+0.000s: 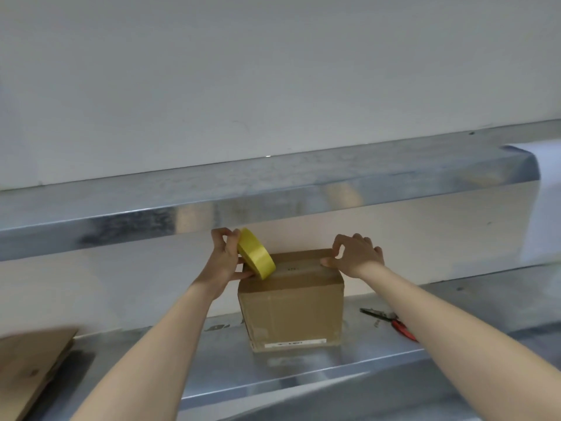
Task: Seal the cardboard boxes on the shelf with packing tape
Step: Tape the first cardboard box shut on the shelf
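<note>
Yellow tape roll (256,253); plain brown cardboard box (291,311) bearing a white label strip (296,343); silver-grey metal shelf (303,369); red-handled black hand tool (400,328); off-white wall (273,71).

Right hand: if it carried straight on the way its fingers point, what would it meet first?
Probably the pale wall behind the cardboard box. The right hand rests on the box's top right edge, fingers aimed away from the camera; depth is unclear.
</note>
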Demonstrator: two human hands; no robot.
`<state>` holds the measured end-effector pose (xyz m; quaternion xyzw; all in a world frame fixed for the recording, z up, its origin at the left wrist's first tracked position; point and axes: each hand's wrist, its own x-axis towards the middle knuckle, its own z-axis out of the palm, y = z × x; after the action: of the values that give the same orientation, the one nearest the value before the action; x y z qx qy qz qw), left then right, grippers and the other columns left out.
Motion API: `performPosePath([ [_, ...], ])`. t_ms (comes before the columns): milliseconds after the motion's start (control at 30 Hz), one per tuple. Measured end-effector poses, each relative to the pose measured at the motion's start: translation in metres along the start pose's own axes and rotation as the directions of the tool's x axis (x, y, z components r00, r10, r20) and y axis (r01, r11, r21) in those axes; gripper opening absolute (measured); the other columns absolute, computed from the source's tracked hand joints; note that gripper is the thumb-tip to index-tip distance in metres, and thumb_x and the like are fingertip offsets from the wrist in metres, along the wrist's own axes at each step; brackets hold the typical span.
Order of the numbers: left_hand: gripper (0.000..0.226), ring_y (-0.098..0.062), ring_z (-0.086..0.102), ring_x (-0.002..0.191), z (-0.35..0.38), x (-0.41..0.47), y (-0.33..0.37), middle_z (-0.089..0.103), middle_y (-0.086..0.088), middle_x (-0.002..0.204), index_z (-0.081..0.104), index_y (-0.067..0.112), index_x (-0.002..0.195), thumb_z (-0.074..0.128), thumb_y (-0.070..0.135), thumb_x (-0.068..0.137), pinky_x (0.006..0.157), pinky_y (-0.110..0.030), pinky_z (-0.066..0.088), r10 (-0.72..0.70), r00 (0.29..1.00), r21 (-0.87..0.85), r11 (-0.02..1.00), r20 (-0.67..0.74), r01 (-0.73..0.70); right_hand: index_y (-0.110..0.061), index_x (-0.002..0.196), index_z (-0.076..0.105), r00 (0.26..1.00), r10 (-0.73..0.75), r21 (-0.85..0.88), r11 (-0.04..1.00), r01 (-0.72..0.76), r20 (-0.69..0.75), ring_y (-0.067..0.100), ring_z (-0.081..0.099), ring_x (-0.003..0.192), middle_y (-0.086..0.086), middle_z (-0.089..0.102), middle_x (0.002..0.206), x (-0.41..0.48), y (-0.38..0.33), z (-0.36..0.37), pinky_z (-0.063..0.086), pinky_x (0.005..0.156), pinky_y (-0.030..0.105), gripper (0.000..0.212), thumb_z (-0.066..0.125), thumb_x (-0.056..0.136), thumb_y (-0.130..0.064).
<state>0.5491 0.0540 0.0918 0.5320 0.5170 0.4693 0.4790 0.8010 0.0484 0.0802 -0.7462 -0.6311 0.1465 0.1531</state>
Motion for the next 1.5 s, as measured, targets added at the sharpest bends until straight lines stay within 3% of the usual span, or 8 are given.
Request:
performPosePath([
  [233, 0.030, -0.029, 0.061, 0.102, 0.011, -0.008, 0.014, 0.054, -0.015, 0.121, 0.029, 0.027, 0.126, 0.031, 0.044, 0.102, 0.067, -0.041, 0.057, 0.026, 0.997, 0.053, 0.998, -0.068, -0.023, -0.029, 0.094, 0.052, 0.973, -0.162, 0.157, 0.969, 0.188, -0.166, 0.022, 0.052, 0.105, -0.002, 0.052, 0.096, -0.003, 0.002, -0.003, 0.036, 0.085, 0.033, 0.008, 0.046, 0.099, -0.026],
  [367, 0.047, -0.024, 0.058, 0.114, 0.037, -0.024, 0.040, 0.055, -0.003, 0.128, 0.031, 0.033, 0.138, 0.030, 0.057, 0.098, 0.092, -0.050, 0.052, 0.076, 0.997, 0.211, 0.974, 0.025, -0.079, -0.023, 0.098, 0.059, 0.962, -0.245, 0.444, 0.854, 0.272, -0.118, 0.018, 0.058, 0.093, -0.004, 0.061, 0.098, -0.010, -0.021, -0.033, 0.044, 0.081, 0.031, 0.031, 0.044, 0.097, -0.050],
  [567, 0.023, -0.025, 0.061, 0.095, 0.075, -0.061, 0.052, 0.058, -0.013, 0.107, 0.037, 0.022, 0.116, 0.033, 0.040, 0.102, 0.067, -0.032, 0.057, 0.134, 0.969, 0.374, 0.905, 0.207, -0.205, -0.013, 0.095, 0.069, 0.908, -0.419, 0.727, 0.614, 0.308, -0.030, 0.006, 0.062, 0.081, -0.001, 0.069, 0.093, -0.041, -0.011, -0.051, 0.043, 0.063, 0.010, 0.029, 0.058, 0.093, -0.039],
  [800, 0.020, -0.023, 0.051, 0.076, 0.088, -0.079, 0.043, 0.046, -0.011, 0.081, 0.037, 0.024, 0.112, 0.037, 0.040, 0.101, 0.070, -0.035, 0.050, 0.098, 0.934, 0.473, 0.841, 0.344, -0.262, -0.014, 0.089, 0.074, 0.897, -0.442, 0.686, 0.655, 0.317, 0.008, 0.003, 0.063, 0.082, -0.004, 0.073, 0.089, -0.052, 0.006, -0.059, 0.047, 0.073, 0.017, 0.013, 0.073, 0.083, -0.026],
  [1133, 0.021, -0.013, 0.054, 0.091, 0.096, -0.088, 0.026, 0.055, 0.006, 0.103, 0.039, 0.030, 0.113, 0.040, 0.046, 0.099, 0.087, -0.034, 0.043, 0.119, 0.915, 0.457, 0.837, 0.386, -0.302, -0.030, 0.079, 0.067, 0.890, -0.452, 0.485, 0.767, 0.421, -0.059, 0.014, 0.068, 0.087, -0.001, 0.073, 0.088, -0.065, 0.018, -0.053, 0.055, 0.082, 0.035, 0.008, 0.073, 0.084, -0.027],
  [1233, 0.037, -0.021, 0.056, 0.106, 0.101, -0.093, 0.022, 0.057, -0.004, 0.118, 0.037, 0.033, 0.118, 0.047, 0.055, 0.091, 0.090, -0.031, 0.045, 0.087, 0.932, 0.424, 0.873, 0.351, -0.241, -0.030, 0.075, 0.059, 0.913, -0.386, 0.449, 0.798, 0.401, -0.129, 0.021, 0.066, 0.085, 0.003, 0.070, 0.085, -0.072, 0.017, -0.049, 0.052, 0.080, 0.038, 0.018, 0.069, 0.087, -0.021],
  [1367, 0.048, 0.007, 0.053, 0.097, 0.110, -0.097, 0.016, 0.055, 0.013, 0.112, 0.038, 0.026, 0.129, 0.062, 0.040, 0.089, 0.069, -0.010, 0.042, -0.008, 0.940, 0.309, 0.945, 0.340, -0.103, -0.023, 0.081, 0.057, 0.903, -0.384, 0.347, 0.834, 0.428, -0.190, 0.019, 0.062, 0.082, -0.003, 0.063, 0.082, -0.079, 0.018, -0.042, 0.048, 0.076, 0.032, 0.012, 0.065, 0.089, -0.019],
  [1500, 0.075, 0.000, 0.052, 0.110, 0.119, -0.099, 0.010, 0.055, 0.008, 0.121, 0.042, 0.020, 0.131, 0.076, 0.045, 0.068, 0.084, -0.016, 0.043, -0.054, 0.904, 0.294, 0.952, 0.425, -0.081, -0.021, 0.085, 0.057, 0.902, -0.395, 0.301, 0.851, 0.430, -0.174, 0.016, 0.060, 0.079, -0.004, 0.064, 0.084, -0.080, 0.028, -0.044, 0.047, 0.075, 0.031, 0.008, 0.062, 0.091, -0.022],
])
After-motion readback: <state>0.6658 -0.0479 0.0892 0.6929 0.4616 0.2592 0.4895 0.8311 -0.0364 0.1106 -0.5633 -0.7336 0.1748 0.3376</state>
